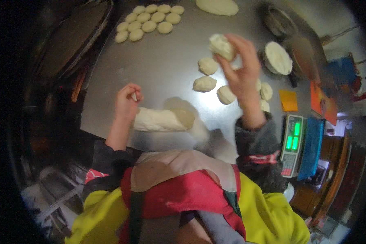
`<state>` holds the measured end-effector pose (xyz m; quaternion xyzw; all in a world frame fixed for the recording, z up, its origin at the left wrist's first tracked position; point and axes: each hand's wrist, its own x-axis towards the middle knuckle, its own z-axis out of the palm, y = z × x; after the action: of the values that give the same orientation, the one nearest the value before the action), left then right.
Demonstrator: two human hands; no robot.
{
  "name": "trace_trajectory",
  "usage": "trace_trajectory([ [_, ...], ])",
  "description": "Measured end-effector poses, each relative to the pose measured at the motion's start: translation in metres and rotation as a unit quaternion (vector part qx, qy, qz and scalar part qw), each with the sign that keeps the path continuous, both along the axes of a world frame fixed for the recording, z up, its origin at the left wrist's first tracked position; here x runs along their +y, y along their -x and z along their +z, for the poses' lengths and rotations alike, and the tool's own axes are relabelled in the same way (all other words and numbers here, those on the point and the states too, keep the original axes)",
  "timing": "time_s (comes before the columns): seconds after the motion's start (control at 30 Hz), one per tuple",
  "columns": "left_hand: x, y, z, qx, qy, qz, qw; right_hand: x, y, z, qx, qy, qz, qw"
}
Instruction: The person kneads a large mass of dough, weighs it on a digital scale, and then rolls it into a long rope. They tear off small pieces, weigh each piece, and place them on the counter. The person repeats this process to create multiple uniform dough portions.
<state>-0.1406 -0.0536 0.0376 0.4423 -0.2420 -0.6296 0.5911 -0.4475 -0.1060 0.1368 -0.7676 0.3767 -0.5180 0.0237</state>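
Note:
My right hand grips a lump of dough, raised over the metal worktop. Below it lie separate dough pieces, among them a rounded one, an oval one and another beside my wrist. More pieces sit partly behind my right forearm. My left hand is at the left end of a thick dough log, with its fingers curled. A small pale spot shows between those fingers; whether it is dough is unclear. A shadow falls across the log's right end.
Several flattened dough rounds sit in rows at the far left. A large dough piece lies at the far edge. On the right are a bowl of white contents, an orange card and a lit digital scale. A large round pan stands left.

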Motion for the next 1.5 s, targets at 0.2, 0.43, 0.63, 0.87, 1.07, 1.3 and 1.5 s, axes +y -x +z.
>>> trace_trajectory([
  [0.2,0.011,-0.012,-0.008,0.008,-0.033,0.05,0.998,-0.034,-0.079,-0.106,0.46,-0.266,-0.093,0.842],
  [0.43,0.024,-0.006,-0.019,-0.226,0.037,-0.019,0.973,0.073,-0.051,-0.146,0.276,-0.349,0.196,0.874],
  [0.63,0.037,0.055,-0.041,-0.595,0.314,-0.232,0.703,0.103,-0.054,-0.166,0.089,-0.421,0.137,0.892],
  [0.87,0.03,0.089,-0.044,-0.592,0.182,-0.39,0.682,0.101,-0.056,-0.111,-0.091,-0.628,0.104,0.766],
  [1.07,-0.007,0.077,-0.042,-0.289,-0.011,-0.466,0.836,0.097,-0.061,-0.087,0.312,-0.181,0.01,0.933],
  [1.3,-0.019,0.08,-0.024,-0.436,0.063,-0.57,0.693,0.078,-0.078,-0.117,0.386,-0.276,0.004,0.88],
  [1.5,0.012,0.104,-0.024,-0.697,0.216,-0.426,0.535,0.079,-0.058,-0.129,0.302,-0.46,0.017,0.835],
])
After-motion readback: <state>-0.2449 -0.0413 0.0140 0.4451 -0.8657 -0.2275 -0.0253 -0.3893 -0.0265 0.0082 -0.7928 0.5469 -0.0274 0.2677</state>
